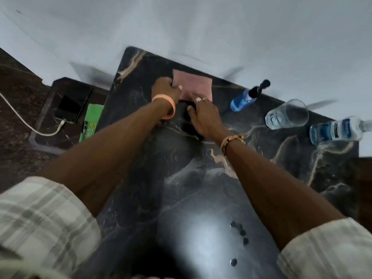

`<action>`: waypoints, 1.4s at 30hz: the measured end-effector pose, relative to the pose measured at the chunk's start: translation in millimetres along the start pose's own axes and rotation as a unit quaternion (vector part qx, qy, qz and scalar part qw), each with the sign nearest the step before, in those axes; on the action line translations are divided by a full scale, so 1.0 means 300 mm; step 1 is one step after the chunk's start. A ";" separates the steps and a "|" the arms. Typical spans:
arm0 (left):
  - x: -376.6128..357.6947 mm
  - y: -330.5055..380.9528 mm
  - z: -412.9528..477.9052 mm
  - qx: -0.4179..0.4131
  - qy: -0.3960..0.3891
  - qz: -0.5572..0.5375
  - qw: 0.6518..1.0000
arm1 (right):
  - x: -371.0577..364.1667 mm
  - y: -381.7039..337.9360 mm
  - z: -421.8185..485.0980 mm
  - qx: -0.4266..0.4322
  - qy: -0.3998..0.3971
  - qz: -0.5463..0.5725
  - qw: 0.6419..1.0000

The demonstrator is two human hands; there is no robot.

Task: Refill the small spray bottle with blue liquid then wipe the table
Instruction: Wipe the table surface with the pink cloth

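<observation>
On the low side ledge at the far left lies a dark phone (73,106) on a white charging cable (24,119), and beside it a green booklet (91,122) whose print is too blurred to read beyond a few stray letters. On the dark marble table (201,198), the left hand (166,89) is curled shut on the left edge of the pink cloth (193,83), thumb and fingers pinching the fabric; an orange band circles that wrist. The cloth lies flat near the far edge of the table, its long side running left to right, straight ahead of both hands. The right hand (203,115) rests with fingers spread and pressed on the cloth's near right corner, gripping nothing, rings on two fingers. So both hands touch the cloth, the left holding it and the right only pinning it; the wipe would likely be drawn back toward the body along the table. Just right of the cloth stands the small spray bottle (244,99), holding blue liquid with its black pump top on, apparently already filled. Further right sits an empty clear glass (286,114), then a larger bottle (338,130) of pale blue liquid whose label seems to read "Listerine", though blur makes that uncertain.
</observation>
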State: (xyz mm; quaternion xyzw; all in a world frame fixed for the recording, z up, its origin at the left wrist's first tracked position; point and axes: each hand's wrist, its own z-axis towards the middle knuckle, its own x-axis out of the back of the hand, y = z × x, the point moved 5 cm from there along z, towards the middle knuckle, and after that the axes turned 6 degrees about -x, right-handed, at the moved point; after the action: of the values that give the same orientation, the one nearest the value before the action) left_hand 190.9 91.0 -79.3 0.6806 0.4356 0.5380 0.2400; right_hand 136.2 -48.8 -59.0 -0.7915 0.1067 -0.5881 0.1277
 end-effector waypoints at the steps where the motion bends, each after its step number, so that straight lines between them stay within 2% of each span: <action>1: -0.001 0.003 -0.015 -0.007 0.004 -0.004 1.000 | 0.002 0.002 -0.014 0.003 -0.011 -0.007 1.000; 4: -0.005 0.012 -0.052 -0.016 0.006 -0.038 0.999 | 0.008 0.003 -0.043 0.014 -0.032 -0.046 0.998; 7: -0.030 0.006 -0.090 -0.008 -0.035 -0.123 0.992 | 0.008 0.006 -0.070 0.006 -0.032 -0.040 0.999; 10: -0.042 0.016 -0.153 -0.001 -0.053 -0.192 0.980 | 0.021 0.034 -0.112 -0.017 0.029 -0.048 0.998; 12: -0.063 0.026 -0.220 0.007 -0.107 -0.254 0.961 | 0.026 0.048 -0.164 -0.014 0.072 -0.045 0.996; 15: -0.107 0.043 -0.340 0.012 -0.200 -0.291 0.935 | 0.008 0.075 -0.236 0.000 0.057 -0.033 0.998; 17: -0.126 0.054 -0.412 0.029 -0.227 -0.314 0.921 | 0.010 0.096 -0.289 -0.003 0.056 -0.011 0.998; 21: -0.154 0.063 -0.527 0.073 -0.233 -0.350 0.904 | 0.028 0.123 -0.433 -0.001 0.080 0.031 0.996; 24: -0.180 0.066 -0.616 0.076 -0.221 -0.337 0.912 | 0.039 0.154 -0.527 0.013 0.101 0.063 0.993; 26: -0.198 0.054 -0.691 0.077 -0.213 -0.329 0.917 | 0.034 0.187 -0.595 0.026 0.089 0.085 0.992; 29: -0.229 0.020 -0.828 0.080 -0.195 -0.332 0.919 | 0.037 0.249 -0.722 0.051 0.081 0.171 0.981; 31: -0.254 -0.019 -0.940 0.040 -0.143 -0.286 0.947 | 0.040 0.310 -0.832 0.055 0.089 0.202 0.974; 33: -0.271 -0.067 -1.048 -0.059 -0.091 -0.150 0.983 | 0.034 0.383 -0.938 0.022 0.108 0.205 0.972; 34: -0.282 -0.089 -1.110 -0.116 -0.079 -0.047 0.989 | 0.034 0.423 -1.000 0.006 0.126 0.199 0.972; 36: -0.315 -0.159 -1.218 -0.170 -0.081 0.139 0.972 | 0.035 0.489 -1.125 -0.005 0.166 0.191 0.967; 38: -0.342 -0.254 -1.295 -0.131 -0.092 0.259 0.953 | 0.017 0.518 -1.245 0.047 0.182 0.166 0.968; 40: -0.354 -0.330 -1.350 -0.071 -0.095 0.328 0.937 | -0.065 0.519 -1.352 0.114 0.138 0.092 0.979; 42: -0.351 -0.361 -1.377 -0.043 -0.094 0.348 0.932 | -0.201 0.511 -1.444 0.174 0.081 -0.017 0.981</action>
State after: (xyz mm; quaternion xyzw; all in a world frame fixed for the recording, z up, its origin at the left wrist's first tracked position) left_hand -238.5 -2.6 -94.2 0.8261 0.1227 0.5396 0.1067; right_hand -298.9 -207.5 -44.3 -0.7087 -0.0010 -0.6619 0.2440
